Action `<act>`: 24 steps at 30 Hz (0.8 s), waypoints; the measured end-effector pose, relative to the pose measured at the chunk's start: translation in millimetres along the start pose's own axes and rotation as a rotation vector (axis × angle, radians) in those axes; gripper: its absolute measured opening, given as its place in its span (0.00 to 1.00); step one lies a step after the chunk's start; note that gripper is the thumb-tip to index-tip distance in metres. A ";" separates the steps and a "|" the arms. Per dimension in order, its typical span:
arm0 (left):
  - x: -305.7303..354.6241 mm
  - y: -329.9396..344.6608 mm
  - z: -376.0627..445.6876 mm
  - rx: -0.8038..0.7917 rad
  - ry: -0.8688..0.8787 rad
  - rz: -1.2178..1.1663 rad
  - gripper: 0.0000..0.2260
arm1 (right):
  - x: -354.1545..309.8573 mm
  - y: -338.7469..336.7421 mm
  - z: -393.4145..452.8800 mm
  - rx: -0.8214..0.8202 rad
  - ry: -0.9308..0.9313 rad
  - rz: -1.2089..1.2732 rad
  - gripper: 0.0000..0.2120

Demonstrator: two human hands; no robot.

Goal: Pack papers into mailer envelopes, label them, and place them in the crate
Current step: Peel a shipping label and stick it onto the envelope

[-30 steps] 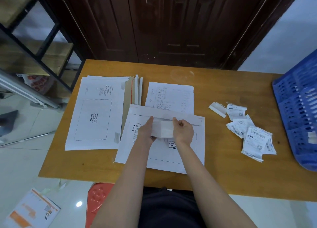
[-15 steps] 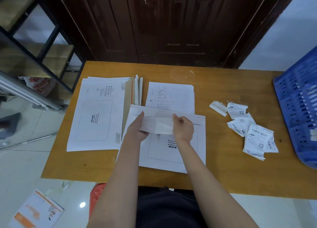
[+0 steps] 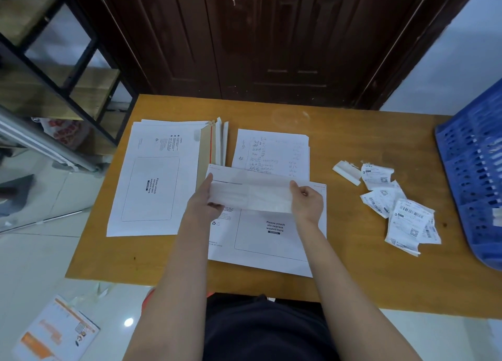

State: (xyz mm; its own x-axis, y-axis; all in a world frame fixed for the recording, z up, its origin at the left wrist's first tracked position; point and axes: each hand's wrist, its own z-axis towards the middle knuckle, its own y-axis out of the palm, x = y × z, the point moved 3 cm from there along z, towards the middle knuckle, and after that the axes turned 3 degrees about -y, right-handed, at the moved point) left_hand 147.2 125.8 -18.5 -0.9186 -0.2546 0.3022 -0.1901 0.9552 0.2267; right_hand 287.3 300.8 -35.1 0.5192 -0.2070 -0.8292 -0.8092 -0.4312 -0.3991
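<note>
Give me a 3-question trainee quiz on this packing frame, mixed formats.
1. True or false: the strip lies flat on the mailer.
2. What holds the strip? A) left hand only B) right hand only C) both
3. Fill in: the loose labels lie between the mailer and the blue ____.

Key: 1 false, it is held above it. 2 C, one at each end. 3 crate.
</note>
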 end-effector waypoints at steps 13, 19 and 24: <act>21.2 -10.1 4.9 -0.014 0.034 0.023 0.14 | 18.0 -42.3 15.1 0.090 0.094 0.077 0.19; 23.6 -5.2 -2.7 0.081 0.132 0.120 0.14 | 9.7 -40.5 8.0 0.029 0.127 0.210 0.19; 37.7 -19.9 7.7 0.265 0.362 0.076 0.06 | 11.3 -24.7 3.0 -0.023 0.087 0.119 0.23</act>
State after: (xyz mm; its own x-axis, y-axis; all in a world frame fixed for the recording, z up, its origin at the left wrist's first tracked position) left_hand 113.6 98.4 -18.7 -0.7619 -0.1735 0.6240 -0.2522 0.9669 -0.0391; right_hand 312.3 311.7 -35.7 0.4424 -0.3333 -0.8326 -0.8607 -0.4188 -0.2897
